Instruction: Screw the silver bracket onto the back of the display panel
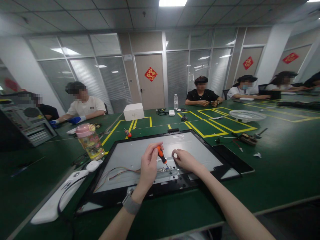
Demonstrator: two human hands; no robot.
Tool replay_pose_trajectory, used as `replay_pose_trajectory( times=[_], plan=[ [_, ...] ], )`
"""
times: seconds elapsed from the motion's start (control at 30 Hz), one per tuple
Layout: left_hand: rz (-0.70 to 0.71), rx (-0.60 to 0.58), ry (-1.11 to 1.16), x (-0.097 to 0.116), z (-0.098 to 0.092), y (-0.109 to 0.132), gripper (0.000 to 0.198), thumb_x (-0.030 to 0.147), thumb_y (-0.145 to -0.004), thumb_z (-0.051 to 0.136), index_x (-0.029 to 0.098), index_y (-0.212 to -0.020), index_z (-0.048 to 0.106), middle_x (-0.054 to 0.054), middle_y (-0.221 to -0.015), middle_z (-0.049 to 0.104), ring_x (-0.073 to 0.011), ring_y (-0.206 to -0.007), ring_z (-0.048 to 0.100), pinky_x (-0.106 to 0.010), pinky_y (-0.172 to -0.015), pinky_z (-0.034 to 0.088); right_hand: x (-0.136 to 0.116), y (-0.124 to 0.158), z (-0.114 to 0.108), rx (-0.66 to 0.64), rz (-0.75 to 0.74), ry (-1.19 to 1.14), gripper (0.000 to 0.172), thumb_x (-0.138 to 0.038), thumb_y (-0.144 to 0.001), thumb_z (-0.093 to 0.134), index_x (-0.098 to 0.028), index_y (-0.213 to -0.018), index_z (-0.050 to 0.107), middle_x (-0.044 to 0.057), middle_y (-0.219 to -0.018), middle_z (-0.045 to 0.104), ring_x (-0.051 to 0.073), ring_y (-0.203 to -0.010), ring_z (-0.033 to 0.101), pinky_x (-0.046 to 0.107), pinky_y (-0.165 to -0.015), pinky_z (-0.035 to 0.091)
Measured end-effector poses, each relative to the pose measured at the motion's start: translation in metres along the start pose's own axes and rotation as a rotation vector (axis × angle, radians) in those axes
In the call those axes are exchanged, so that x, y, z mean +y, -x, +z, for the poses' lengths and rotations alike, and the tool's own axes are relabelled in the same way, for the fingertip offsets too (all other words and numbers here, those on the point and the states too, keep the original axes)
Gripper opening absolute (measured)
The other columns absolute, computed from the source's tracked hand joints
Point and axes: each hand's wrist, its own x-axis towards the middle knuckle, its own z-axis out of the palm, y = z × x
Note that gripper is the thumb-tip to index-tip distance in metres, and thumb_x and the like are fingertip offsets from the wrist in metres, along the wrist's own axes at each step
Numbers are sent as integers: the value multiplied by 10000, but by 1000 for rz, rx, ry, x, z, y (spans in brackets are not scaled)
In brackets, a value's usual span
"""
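My left hand (pixel 149 164), with a watch on its wrist, is closed around an orange and black screwdriver (pixel 162 155). The screwdriver tilts, its tip down at a metal bracket (pixel 172 176) near the front edge of a flat display panel (pixel 147 151). The panel lies back side up, with a black frame and a grey metal back. Just right of the screwdriver, my right hand (pixel 184 160) rests low over the panel with curled fingers; whatever is between them is hidden. Thin coloured wires (pixel 120 169) run across the panel's left part to the bracket.
Left of the panel stand a pink-lidded bottle (pixel 88 141) and a white power strip (pixel 60 196). A dark flat slab (pixel 233 158) lies to the right, near a tool (pixel 246 138). A white box (pixel 134 112) stands behind. Several people sit around the green table (pixel 282 160).
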Motion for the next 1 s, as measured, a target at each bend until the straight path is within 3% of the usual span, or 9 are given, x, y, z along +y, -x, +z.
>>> replay_pose_trajectory(
  times=[0.07,0.17,0.27,0.37,0.5,0.63,0.8,0.9,1.0],
  plan=[
    [1,-24,14,2,0,0,267,332,-911,490,192,-1000,699,-64,-967,656,-198,-956,602,-330,-891,458,0,0,0,-2,1,-1,203,-145,-870,506,-162,-1026,635,68,-858,638,173,-733,579,238,-662,350],
    [35,-20,11,0,1,-1,193,352,-823,630,209,-898,734,-75,-1070,612,-222,-1052,567,-320,-895,466,0,1,-1,-3,2,-2,213,-145,-871,504,-166,-1043,628,64,-861,638,171,-737,580,237,-671,353],
    [25,31,-17,-3,0,-2,160,324,-804,660,213,-888,739,-50,-953,583,-178,-909,592,-270,-782,491,-1,1,-2,-6,2,-1,215,-141,-866,504,-165,-1040,629,68,-866,639,176,-746,582,240,-673,353],
    [-11,18,-31,-3,-4,-2,222,302,-877,563,205,-1014,708,-37,-892,625,-166,-859,608,-279,-806,483,-2,1,-2,-8,7,-1,213,-130,-859,508,-160,-1030,631,73,-868,641,178,-740,582,242,-664,351],
    [-49,-58,-42,1,-9,-8,274,320,-904,503,186,-1017,713,-65,-977,657,-202,-984,598,-324,-893,457,-2,1,-3,-10,10,-6,209,-129,-859,514,-164,-1028,632,68,-864,641,178,-745,584,240,-667,354],
    [-11,-150,-147,8,-10,-25,198,331,-806,642,188,-881,756,-47,-866,591,-173,-825,586,-305,-797,481,-3,2,-4,-13,7,-13,210,-138,-862,512,-165,-1034,630,70,-872,641,178,-739,588,243,-676,362],
    [-8,-334,-77,12,-5,-39,208,243,-863,543,186,-955,721,-56,-900,669,-178,-876,624,-313,-836,479,-3,2,-4,-9,-5,-27,223,-135,-860,497,-172,-1033,632,65,-858,641,180,-736,591,246,-687,367],
    [-41,-250,7,2,3,-35,227,250,-879,502,169,-947,703,-80,-969,697,-190,-949,630,-331,-884,472,0,1,-2,0,-12,-40,231,-128,-846,501,-169,-1030,634,68,-854,641,187,-750,590,250,-693,365],
    [-59,-167,58,-11,11,-26,222,267,-783,655,180,-986,667,-82,-1068,682,-190,-961,631,-318,-877,481,4,0,2,11,-19,-63,234,-135,-843,505,-169,-1034,635,64,-835,642,189,-736,582,258,-688,359]
  ],
)
